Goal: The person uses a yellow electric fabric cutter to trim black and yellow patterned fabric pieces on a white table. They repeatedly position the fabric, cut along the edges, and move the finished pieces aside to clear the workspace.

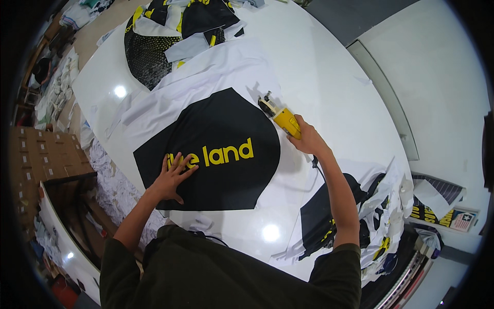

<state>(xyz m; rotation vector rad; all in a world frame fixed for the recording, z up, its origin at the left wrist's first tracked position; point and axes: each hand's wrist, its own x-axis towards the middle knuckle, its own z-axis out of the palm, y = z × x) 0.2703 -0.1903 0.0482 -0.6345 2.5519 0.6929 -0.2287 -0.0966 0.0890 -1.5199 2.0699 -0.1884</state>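
Note:
A black fabric panel [226,123] with yellow lettering lies flat on the white table [329,77]. My left hand [175,177] rests on its left part with the fingers spread, covering some of the lettering. My right hand [309,136] is wrapped round the yellow body of an electric fabric cutter [286,121]. The cutter's dark head sits just off the panel's upper right edge, over the white surface. Its cord runs down from the grip beside my right forearm. White fabric [206,77] spreads out beyond the panel.
Black, white and yellow fabric pieces [206,18] lie at the table's far end. A heap of cut scraps [381,221] covers the near right edge. Cardboard boxes [46,159] stand at the left, beside a pile of white cloth [116,180] below the table edge.

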